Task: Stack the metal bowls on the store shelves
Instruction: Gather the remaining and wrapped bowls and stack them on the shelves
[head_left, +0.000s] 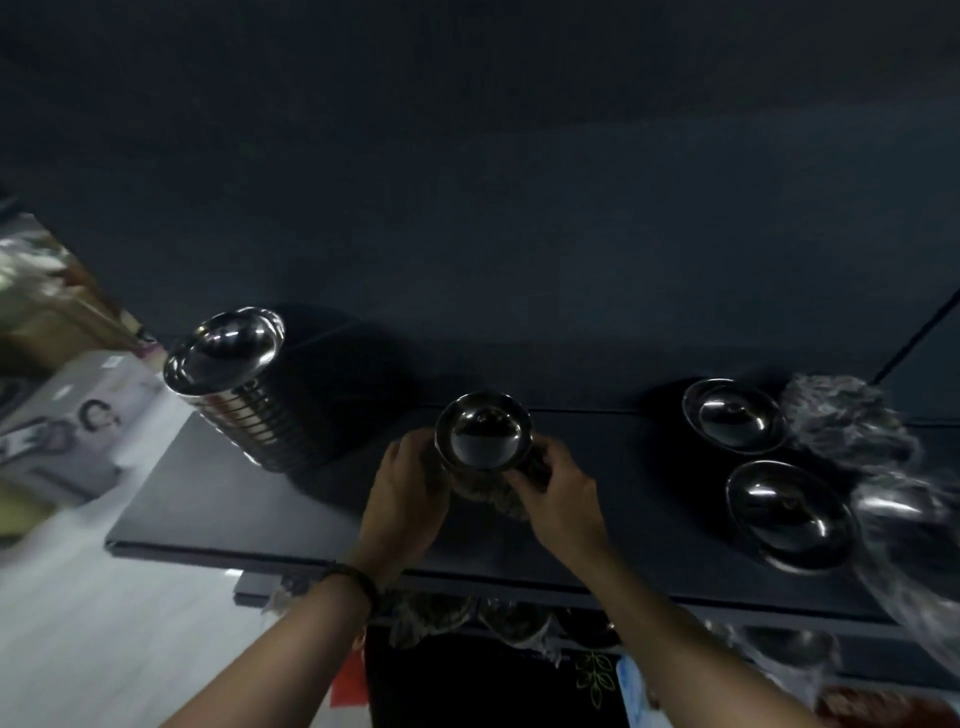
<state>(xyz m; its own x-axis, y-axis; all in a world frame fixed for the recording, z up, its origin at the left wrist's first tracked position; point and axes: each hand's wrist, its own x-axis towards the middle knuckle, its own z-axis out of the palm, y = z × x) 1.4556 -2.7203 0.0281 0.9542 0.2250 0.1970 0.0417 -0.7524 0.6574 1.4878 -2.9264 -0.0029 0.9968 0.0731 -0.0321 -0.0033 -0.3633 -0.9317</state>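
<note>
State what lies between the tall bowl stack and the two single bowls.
Head view: a smaller bowl stack, held by the left hand and right hand.

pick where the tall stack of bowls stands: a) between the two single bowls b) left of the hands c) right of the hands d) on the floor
b: the tall stack of bowls stands at the left end of the shelf, left of the left hand and right hand, which grip the small stack of bowls at the middle.
</note>
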